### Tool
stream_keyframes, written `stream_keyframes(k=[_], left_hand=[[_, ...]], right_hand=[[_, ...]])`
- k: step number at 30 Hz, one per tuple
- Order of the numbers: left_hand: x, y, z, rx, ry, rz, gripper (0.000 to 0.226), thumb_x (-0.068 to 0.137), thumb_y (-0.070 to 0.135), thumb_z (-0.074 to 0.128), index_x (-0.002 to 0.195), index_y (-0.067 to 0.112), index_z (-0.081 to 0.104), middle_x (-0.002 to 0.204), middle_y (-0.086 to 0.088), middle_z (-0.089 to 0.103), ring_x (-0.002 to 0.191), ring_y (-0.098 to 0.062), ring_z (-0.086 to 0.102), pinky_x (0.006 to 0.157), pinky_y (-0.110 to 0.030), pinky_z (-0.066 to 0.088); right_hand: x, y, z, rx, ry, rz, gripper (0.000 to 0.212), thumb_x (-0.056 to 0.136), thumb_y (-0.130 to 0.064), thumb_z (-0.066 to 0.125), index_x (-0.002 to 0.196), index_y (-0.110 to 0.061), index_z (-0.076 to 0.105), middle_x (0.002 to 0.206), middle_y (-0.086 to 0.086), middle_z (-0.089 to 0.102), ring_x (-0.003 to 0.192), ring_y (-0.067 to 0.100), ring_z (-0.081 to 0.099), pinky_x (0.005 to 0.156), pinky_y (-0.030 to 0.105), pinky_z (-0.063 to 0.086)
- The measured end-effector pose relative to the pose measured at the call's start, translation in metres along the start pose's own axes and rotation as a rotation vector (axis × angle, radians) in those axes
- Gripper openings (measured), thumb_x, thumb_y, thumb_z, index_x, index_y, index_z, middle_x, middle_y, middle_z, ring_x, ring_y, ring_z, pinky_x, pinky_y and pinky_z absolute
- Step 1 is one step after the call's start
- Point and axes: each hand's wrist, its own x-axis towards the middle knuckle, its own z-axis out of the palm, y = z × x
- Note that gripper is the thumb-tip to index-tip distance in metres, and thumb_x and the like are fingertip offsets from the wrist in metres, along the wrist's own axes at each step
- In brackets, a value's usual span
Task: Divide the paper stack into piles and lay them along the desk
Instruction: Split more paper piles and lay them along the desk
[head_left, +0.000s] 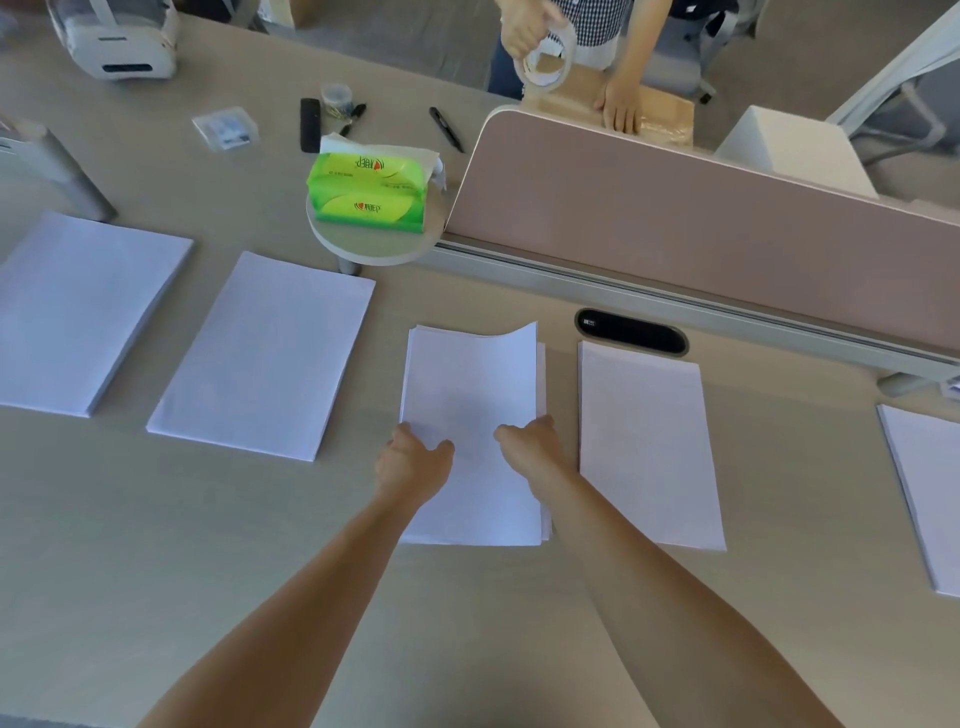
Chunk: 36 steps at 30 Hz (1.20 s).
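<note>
A pale wood-grain tabletop (467, 623) carries five white paper piles in a row: far-left pile (78, 312), second pile (265, 358), middle pile (472, 389), fourth pile (644, 441), and right-edge pile (930, 493). Farther back lie two black pens (445, 129), a comb (309, 124) and a label printer (119, 39).

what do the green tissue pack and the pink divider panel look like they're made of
The bright green rectangular tissue pack: thin glossy plastic film, judging by its sheen and creases. The dusty pink rounded-corner divider panel: matte, with no glare; fabric or painted board, which one is unclear.
</note>
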Motion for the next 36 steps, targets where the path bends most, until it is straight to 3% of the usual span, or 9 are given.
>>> stream_keyframes(k=[3, 7, 12, 15, 20, 29, 31, 33, 36], left_hand=[[0.001, 0.000, 0.000, -0.005, -0.004, -0.004, 0.074, 0.085, 0.040, 0.058, 0.147, 0.011, 0.029, 0.142, -0.012, 0.047, 0.128, -0.034, 0.046, 0.106, -0.045, 0.041], [0.003, 0.001, 0.001, 0.008, 0.004, -0.006, 0.072, 0.086, 0.039, 0.058, 0.146, 0.010, 0.030, 0.141, -0.013, 0.047, 0.128, -0.034, 0.046, 0.106, -0.044, 0.041], [0.004, -0.001, 0.003, 0.028, 0.016, -0.002, 0.073, 0.086, 0.039, 0.059, 0.147, 0.009, 0.029, 0.144, -0.013, 0.045, 0.131, -0.034, 0.043, 0.108, -0.045, 0.039], [0.005, 0.000, 0.005, 0.032, 0.019, -0.006, 0.074, 0.086, 0.039, 0.058, 0.147, 0.010, 0.029, 0.145, -0.013, 0.044, 0.132, -0.034, 0.043, 0.109, -0.046, 0.038], [0.005, 0.001, 0.006, 0.056, 0.029, -0.007, 0.073, 0.087, 0.038, 0.058, 0.147, 0.010, 0.029, 0.143, -0.013, 0.044, 0.131, -0.035, 0.043, 0.109, -0.046, 0.038], [0.005, 0.002, 0.011, 0.089, 0.040, -0.016, 0.074, 0.086, 0.038, 0.059, 0.148, 0.009, 0.028, 0.144, -0.013, 0.042, 0.130, -0.034, 0.043, 0.107, -0.046, 0.039], [0.004, 0.002, 0.012, 0.086, 0.041, -0.021, 0.076, 0.086, 0.038, 0.059, 0.148, 0.010, 0.026, 0.144, -0.013, 0.042, 0.131, -0.034, 0.042, 0.107, -0.046, 0.039], [0.004, 0.002, 0.012, 0.087, 0.041, -0.025, 0.076, 0.086, 0.038, 0.059, 0.148, 0.011, 0.026, 0.144, -0.013, 0.042, 0.132, -0.034, 0.041, 0.108, -0.046, 0.038], [0.003, 0.004, 0.012, 0.102, 0.049, -0.019, 0.075, 0.087, 0.037, 0.058, 0.149, 0.009, 0.025, 0.145, -0.014, 0.041, 0.133, -0.035, 0.040, 0.110, -0.046, 0.036]], right_hand=[[-0.001, -0.003, 0.001, 0.003, -0.006, 0.025, 0.071, 0.091, -0.023, 0.055, 0.150, -0.005, 0.019, 0.144, 0.015, 0.041, 0.115, 0.028, 0.053, 0.086, 0.035, 0.048], [-0.001, -0.005, -0.001, -0.076, 0.046, 0.042, 0.070, 0.085, -0.030, 0.056, 0.144, -0.007, 0.027, 0.128, 0.010, 0.047, 0.114, 0.027, 0.050, 0.073, 0.030, 0.041], [-0.003, -0.007, 0.001, -0.139, 0.059, 0.063, 0.076, 0.081, -0.034, 0.055, 0.146, -0.007, 0.025, 0.129, 0.011, 0.048, 0.113, 0.027, 0.052, 0.075, 0.031, 0.044], [-0.003, -0.006, 0.004, -0.207, 0.098, 0.060, 0.073, 0.079, -0.038, 0.054, 0.141, -0.009, 0.027, 0.129, 0.011, 0.038, 0.113, 0.027, 0.046, 0.091, 0.037, 0.047], [-0.002, -0.003, 0.004, -0.269, 0.184, -0.005, 0.072, 0.085, -0.037, 0.056, 0.143, -0.008, 0.025, 0.147, 0.011, 0.031, 0.132, 0.031, 0.032, 0.107, 0.044, 0.032], [-0.006, 0.003, 0.004, -0.505, 0.231, -0.135, 0.052, 0.086, -0.035, 0.051, 0.129, -0.006, 0.047, 0.132, 0.011, 0.049, 0.127, 0.033, 0.041, 0.101, 0.043, 0.032], [-0.005, 0.002, 0.006, -0.406, 0.202, -0.144, 0.050, 0.085, -0.035, 0.052, 0.125, -0.005, 0.048, 0.126, 0.010, 0.050, 0.118, 0.032, 0.049, 0.097, 0.041, 0.041], [-0.004, -0.001, 0.004, -0.159, 0.101, -0.129, 0.039, 0.084, -0.032, 0.053, 0.112, -0.005, 0.052, 0.113, 0.010, 0.054, 0.094, 0.027, 0.059, 0.078, 0.034, 0.049], [-0.002, -0.005, -0.006, 0.211, -0.096, 0.024, 0.025, 0.088, -0.025, 0.058, 0.107, -0.008, 0.058, 0.096, 0.009, 0.063, 0.086, 0.026, 0.062, 0.071, 0.031, 0.041]])
